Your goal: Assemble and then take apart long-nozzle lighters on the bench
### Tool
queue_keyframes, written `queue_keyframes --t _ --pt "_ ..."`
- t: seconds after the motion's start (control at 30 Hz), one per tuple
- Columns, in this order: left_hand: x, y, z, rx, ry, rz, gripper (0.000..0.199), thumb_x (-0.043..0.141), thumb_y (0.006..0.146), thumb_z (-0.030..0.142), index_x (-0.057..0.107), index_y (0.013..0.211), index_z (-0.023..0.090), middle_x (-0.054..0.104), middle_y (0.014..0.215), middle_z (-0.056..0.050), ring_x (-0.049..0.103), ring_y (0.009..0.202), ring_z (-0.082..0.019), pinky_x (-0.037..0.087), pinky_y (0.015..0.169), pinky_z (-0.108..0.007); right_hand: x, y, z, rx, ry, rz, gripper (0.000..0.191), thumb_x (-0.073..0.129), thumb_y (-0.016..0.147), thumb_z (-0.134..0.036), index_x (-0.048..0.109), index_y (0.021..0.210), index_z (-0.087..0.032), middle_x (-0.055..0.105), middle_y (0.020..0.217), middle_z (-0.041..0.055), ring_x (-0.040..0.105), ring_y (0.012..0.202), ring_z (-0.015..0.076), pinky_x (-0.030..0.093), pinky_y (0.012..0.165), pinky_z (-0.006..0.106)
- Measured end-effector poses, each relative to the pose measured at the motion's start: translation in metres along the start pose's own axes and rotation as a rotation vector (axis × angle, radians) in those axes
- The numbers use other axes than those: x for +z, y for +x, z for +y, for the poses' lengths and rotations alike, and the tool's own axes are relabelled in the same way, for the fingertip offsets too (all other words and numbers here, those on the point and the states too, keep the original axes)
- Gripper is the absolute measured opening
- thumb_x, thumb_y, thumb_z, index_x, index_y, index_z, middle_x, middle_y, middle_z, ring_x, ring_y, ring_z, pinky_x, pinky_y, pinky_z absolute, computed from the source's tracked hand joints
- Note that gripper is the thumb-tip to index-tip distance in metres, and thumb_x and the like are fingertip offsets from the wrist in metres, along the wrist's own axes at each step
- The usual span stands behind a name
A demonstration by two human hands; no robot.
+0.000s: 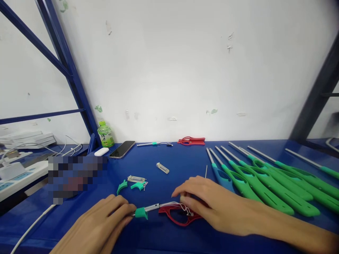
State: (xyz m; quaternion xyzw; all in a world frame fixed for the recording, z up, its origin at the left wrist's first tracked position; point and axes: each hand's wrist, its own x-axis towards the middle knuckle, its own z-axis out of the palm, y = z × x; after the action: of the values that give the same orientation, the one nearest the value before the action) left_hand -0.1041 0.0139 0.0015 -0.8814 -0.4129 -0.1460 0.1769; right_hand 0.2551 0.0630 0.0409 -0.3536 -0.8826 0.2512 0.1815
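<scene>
The slim tube (151, 207) pinched by the left fingers (126, 210) is smooth, silvery metal — the teal collar (141, 212) around it looks like moulded plastic. Between the fingers of both hands, the red handle shell (182, 221) is smooth plastic with a soft sheen. Beyond the left fingers, the tank (136, 179) is clear plastic, and farther off the phone (122, 149) has a glossy dark face. Past the right fingers (194, 187), the green lighters (274, 187) pair shiny metal rods with satiny plastic handles. Beneath all fingers, the tabletop (156, 240) is smooth, faintly glossy — the wall (185, 70) beyond, matt with rough chips
</scene>
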Motion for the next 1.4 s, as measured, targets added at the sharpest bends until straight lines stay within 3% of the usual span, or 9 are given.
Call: queue_keyframes --t 0.13,0.23,0.33,0.4,0.53,0.8,1.03,1.2,1.4 --pt "0.004 -0.001 0.002 -0.035 -0.035 0.023 0.037 0.053 0.104 0.025 0.066 0.136 0.038 0.075 0.130 0.002 0.072 0.119 -0.020 0.055 0.108 -0.027 0.003 -0.001 -0.003 -0.035 -0.052 -0.016 0.025 0.069 0.099 -0.046 0.073 0.117 -0.029 0.074 0.111 0.0014 0.065 0.103 0.0226 0.046 0.095 0.037" --pt "0.002 0.005 0.006 -0.051 -0.077 0.055 0.037 0.052 0.104 0.024 0.068 0.133 0.039 0.076 0.124 0.002 0.075 0.111 -0.020 0.057 0.104 -0.026 0.005 0.001 -0.002 -0.097 -0.057 0.047 0.014 0.067 0.102 -0.036 0.074 0.109 -0.027 0.076 0.106 0.0001 0.065 0.097 0.0199 0.045 0.090 0.035" --pt "-0.005 0.015 0.012 -0.059 -0.157 0.102 0.033 0.048 0.105 0.025 0.072 0.124 0.039 0.078 0.110 0.001 0.077 0.096 -0.019 0.062 0.089 -0.023 0.003 0.002 -0.002 -0.114 -0.064 0.108 0.015 0.060 0.106 -0.032 0.074 0.107 -0.027 0.077 0.100 -0.0003 0.066 0.091 0.0186 0.045 0.086 0.033" --pt "-0.009 0.020 0.017 -0.065 -0.203 0.113 0.031 0.046 0.106 0.027 0.074 0.118 0.038 0.077 0.103 0.000 0.076 0.088 -0.018 0.063 0.081 -0.022 -0.001 0.001 -0.002 -0.113 -0.080 0.120 0.019 0.058 0.107 -0.033 0.075 0.108 -0.027 0.078 0.099 0.0001 0.066 0.090 0.0189 0.046 0.085 0.033" --pt "-0.012 0.026 0.023 -0.077 -0.214 0.094 0.030 0.046 0.107 0.025 0.073 0.116 0.034 0.075 0.103 0.000 0.073 0.088 -0.016 0.060 0.082 -0.021 -0.008 -0.001 0.000 -0.099 -0.102 0.111 0.022 0.055 0.109 -0.036 0.075 0.116 -0.029 0.079 0.105 0.0004 0.068 0.097 0.0201 0.048 0.087 0.033" --pt "0.000 0.041 0.025 -0.087 -0.110 0.113 0.028 0.043 0.110 0.024 0.071 0.114 0.028 0.071 0.105 -0.002 0.070 0.086 -0.018 0.058 0.076 -0.026 -0.008 -0.002 0.004 -0.029 -0.160 0.088 0.026 0.052 0.110 -0.037 0.076 0.114 -0.028 0.078 0.111 0.0004 0.068 0.102 0.0218 0.047 0.092 0.036" --pt "0.001 0.037 0.022 -0.015 -0.044 0.182 0.038 0.040 0.104 0.011 0.073 0.113 0.028 0.073 0.099 -0.002 0.073 0.079 -0.016 0.057 0.073 -0.025 -0.006 -0.003 -0.003 0.060 -0.116 -0.002 0.029 0.078 0.094 -0.047 0.076 0.118 -0.032 0.074 0.109 -0.0009 0.066 0.096 0.0213 0.046 0.086 0.033" --pt "-0.010 0.038 0.022 0.000 -0.080 0.182 0.032 0.044 0.105 0.016 0.073 0.106 0.029 0.073 0.095 0.001 0.073 0.075 -0.015 0.055 0.070 -0.021 -0.005 -0.004 -0.001 -0.006 -0.018 -0.064 0.028 0.079 0.094 -0.045 0.076 0.119 -0.033 0.074 0.110 -0.0031 0.067 0.096 0.0170 0.047 0.084 0.027" --pt "-0.006 0.032 0.021 0.003 -0.116 0.224 0.035 0.041 0.108 0.019 0.072 0.116 0.032 0.073 0.100 0.001 0.071 0.077 -0.014 0.053 0.072 -0.021 -0.009 -0.005 -0.004 0.026 0.020 -0.099 0.045 0.079 0.090 -0.056 0.071 0.130 -0.037 0.074 0.118 -0.0037 0.065 0.108 0.0199 0.046 0.095 0.029"
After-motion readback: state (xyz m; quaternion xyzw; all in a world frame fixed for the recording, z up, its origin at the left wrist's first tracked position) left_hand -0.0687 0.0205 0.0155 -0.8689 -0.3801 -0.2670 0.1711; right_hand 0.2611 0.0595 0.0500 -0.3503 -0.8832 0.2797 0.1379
